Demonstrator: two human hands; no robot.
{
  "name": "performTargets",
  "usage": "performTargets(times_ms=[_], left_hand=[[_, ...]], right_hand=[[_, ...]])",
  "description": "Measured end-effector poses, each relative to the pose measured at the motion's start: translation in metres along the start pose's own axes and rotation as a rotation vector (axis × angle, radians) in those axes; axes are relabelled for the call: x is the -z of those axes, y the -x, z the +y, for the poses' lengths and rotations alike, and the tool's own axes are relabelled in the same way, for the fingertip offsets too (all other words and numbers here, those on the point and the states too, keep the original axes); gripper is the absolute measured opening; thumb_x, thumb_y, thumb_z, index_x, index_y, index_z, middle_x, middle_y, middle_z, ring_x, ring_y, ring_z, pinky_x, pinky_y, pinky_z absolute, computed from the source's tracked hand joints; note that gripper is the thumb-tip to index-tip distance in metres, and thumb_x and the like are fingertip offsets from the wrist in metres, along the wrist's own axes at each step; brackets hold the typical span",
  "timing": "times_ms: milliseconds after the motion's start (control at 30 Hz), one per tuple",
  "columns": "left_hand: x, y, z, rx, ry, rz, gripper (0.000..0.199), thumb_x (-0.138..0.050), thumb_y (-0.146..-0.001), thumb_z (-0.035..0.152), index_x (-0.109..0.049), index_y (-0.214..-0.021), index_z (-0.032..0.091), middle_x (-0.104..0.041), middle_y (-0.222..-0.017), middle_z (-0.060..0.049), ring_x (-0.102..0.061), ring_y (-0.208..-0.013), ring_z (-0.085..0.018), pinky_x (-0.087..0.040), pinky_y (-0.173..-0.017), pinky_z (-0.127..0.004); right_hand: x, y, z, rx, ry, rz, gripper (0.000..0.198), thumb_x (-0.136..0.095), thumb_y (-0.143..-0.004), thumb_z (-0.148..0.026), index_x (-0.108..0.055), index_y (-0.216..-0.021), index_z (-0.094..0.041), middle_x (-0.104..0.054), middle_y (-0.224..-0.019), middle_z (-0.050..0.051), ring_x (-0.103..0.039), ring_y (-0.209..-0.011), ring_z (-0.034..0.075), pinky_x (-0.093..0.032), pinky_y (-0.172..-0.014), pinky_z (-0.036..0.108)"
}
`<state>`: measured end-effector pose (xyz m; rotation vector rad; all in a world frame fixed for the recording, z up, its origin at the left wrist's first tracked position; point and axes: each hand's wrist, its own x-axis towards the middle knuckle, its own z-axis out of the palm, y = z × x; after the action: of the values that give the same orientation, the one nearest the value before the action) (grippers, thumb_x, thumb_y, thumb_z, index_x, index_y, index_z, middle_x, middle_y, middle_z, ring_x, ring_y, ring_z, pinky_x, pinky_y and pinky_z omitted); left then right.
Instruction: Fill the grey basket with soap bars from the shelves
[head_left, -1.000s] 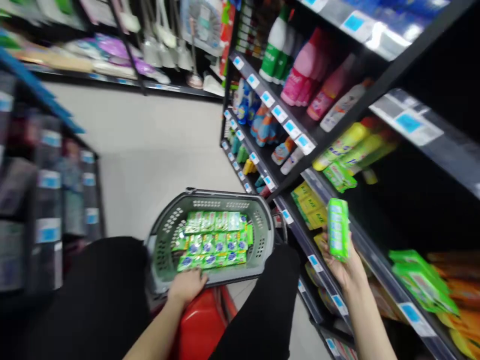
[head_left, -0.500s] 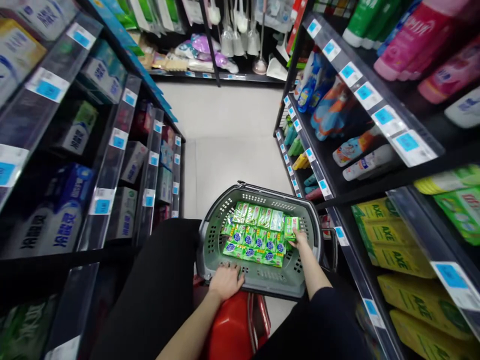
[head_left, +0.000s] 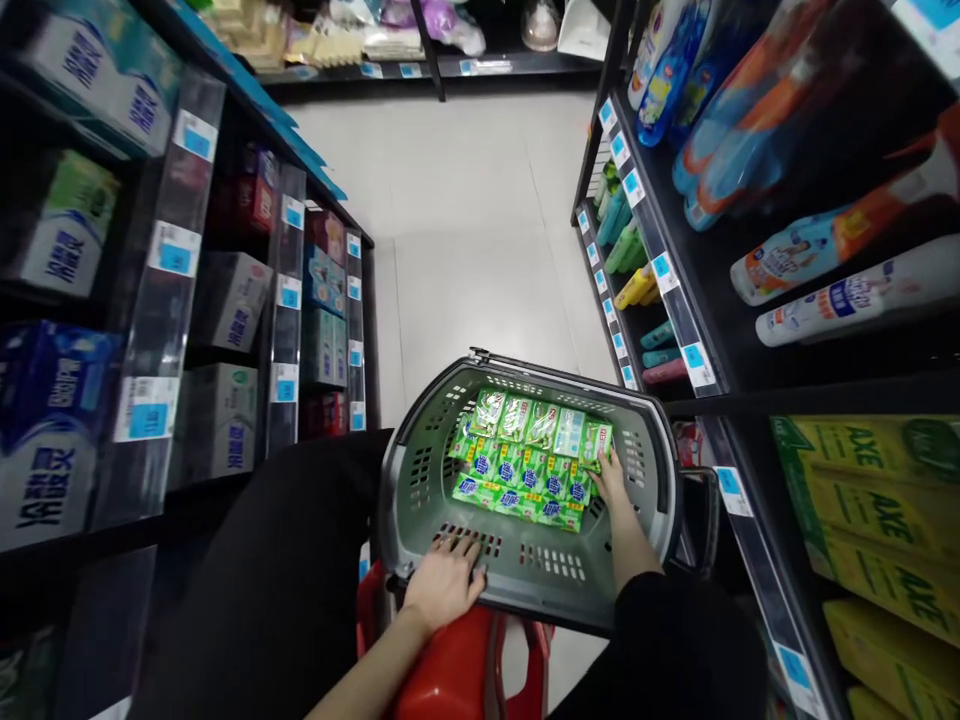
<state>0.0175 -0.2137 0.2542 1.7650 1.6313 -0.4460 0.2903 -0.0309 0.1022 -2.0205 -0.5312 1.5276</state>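
Note:
A grey-green shopping basket (head_left: 409, 500) with slotted walls sits in front of me, tilted. Inside, green soap packs (head_left: 506, 470) with blue and white lettering lie in rows. At the right end of the far row is one green soap pack (head_left: 596, 440), lined up beside its neighbours. My right hand (head_left: 613, 482) reaches in from the right, its fingers closed on the near right edge of that pack. Over the near rim lies my left hand (head_left: 448, 580), fingers spread against the basket's inner wall, thumb apart.
A red plastic object (head_left: 450, 665) is below the basket. Shelves of boxes (head_left: 49, 440) stand close on my left. On the right, shelves hold bottles (head_left: 825, 300) and yellow AXE packs (head_left: 870, 500). Pale floor (head_left: 472, 240) runs ahead to another shelf (head_left: 495, 68).
The pack in my right hand has settled against the end of the far row. My left hand stays on the rim. The view has tipped downward and come closer to the basket.

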Motion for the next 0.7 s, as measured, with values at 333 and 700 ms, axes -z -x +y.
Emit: performTargets(times_ms=[333,700], left_hand=[[-0.005,-0.002,0.000,-0.014,0.005,0.046,0.033,-0.043,-0.095,0.032,-0.068,-0.107,0.015,-0.068,-0.110,-0.015,-0.061,-0.106,-0.035,-0.048,-0.095,-0.052],[-0.004,-0.002,0.001,-0.016,-0.003,0.030,0.034,-0.043,-0.095,0.033,-0.067,-0.110,0.014,-0.068,-0.112,-0.014,-0.062,-0.107,-0.035,-0.050,-0.096,-0.052]], right_hand=[[-0.014,0.019,-0.013,0.268,0.600,0.376,0.043,-0.058,-0.086,-0.036,-0.056,-0.119,-0.008,-0.060,-0.126,0.024,-0.055,-0.123,0.034,-0.043,-0.105,0.042],[-0.023,0.020,-0.018,0.303,1.155,0.403,0.040,-0.048,-0.097,-0.036,-0.054,-0.117,-0.001,-0.060,-0.111,0.027,-0.069,-0.091,0.034,-0.055,-0.078,0.044]])
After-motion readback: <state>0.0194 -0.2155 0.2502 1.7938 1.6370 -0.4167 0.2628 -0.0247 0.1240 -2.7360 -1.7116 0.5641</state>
